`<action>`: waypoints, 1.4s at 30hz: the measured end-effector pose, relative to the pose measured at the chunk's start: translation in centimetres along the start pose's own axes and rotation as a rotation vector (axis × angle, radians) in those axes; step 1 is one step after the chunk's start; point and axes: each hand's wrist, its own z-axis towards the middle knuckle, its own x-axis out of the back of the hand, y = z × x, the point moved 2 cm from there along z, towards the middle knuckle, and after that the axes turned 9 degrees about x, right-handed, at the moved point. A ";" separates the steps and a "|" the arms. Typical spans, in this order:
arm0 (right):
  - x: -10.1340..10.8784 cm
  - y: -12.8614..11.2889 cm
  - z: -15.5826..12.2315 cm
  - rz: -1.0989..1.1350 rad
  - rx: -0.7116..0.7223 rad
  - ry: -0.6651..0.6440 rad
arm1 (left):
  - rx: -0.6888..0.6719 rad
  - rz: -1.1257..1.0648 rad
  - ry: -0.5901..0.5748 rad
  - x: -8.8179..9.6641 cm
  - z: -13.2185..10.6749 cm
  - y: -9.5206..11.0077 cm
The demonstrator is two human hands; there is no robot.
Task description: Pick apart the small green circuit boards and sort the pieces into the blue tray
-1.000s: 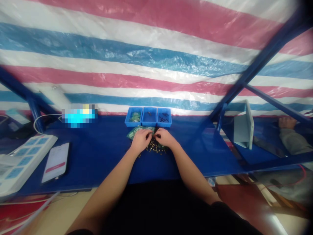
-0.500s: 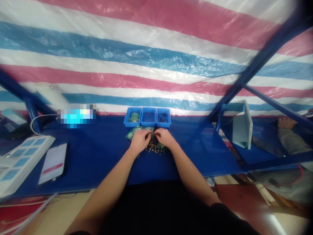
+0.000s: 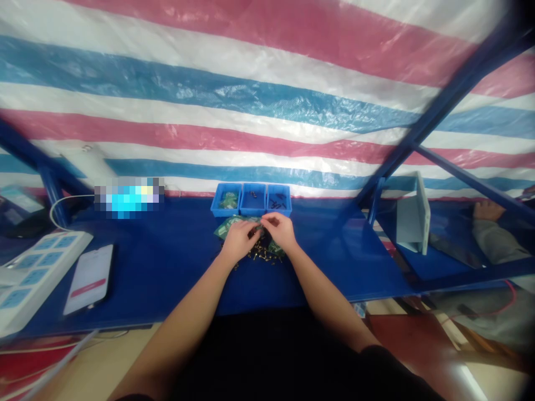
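Observation:
My left hand (image 3: 241,238) and my right hand (image 3: 280,229) meet over a pile of small brass-coloured and black parts (image 3: 263,252) on the blue table. Both have thumb and fingers drawn together in a pinch; whatever lies between the fingertips is too small to make out. Green packets or boards (image 3: 225,227) lie beside and under the left hand. Just beyond the hands stand three blue bins in a row: the left bin (image 3: 225,211) holds green pieces, the middle bin (image 3: 253,212) a few small parts, the right bin (image 3: 279,212) dark slender pieces.
A white power strip (image 3: 62,262) and a phone (image 3: 88,278) lie at the left of the table (image 3: 159,267). Behind the table hangs a striped plastic sheet (image 3: 267,117). Past a blue frame bar at the right are a grey stand (image 3: 412,214) and another person's sleeved arm (image 3: 497,236).
My right hand has shifted slightly up and left, its fingertips now closer to those of my left hand. The left hand has barely moved.

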 end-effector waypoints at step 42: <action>-0.6 0.1 -0.3 0.108 0.087 -0.032 | 0.241 -0.214 0.098 0.7 0.0 -0.2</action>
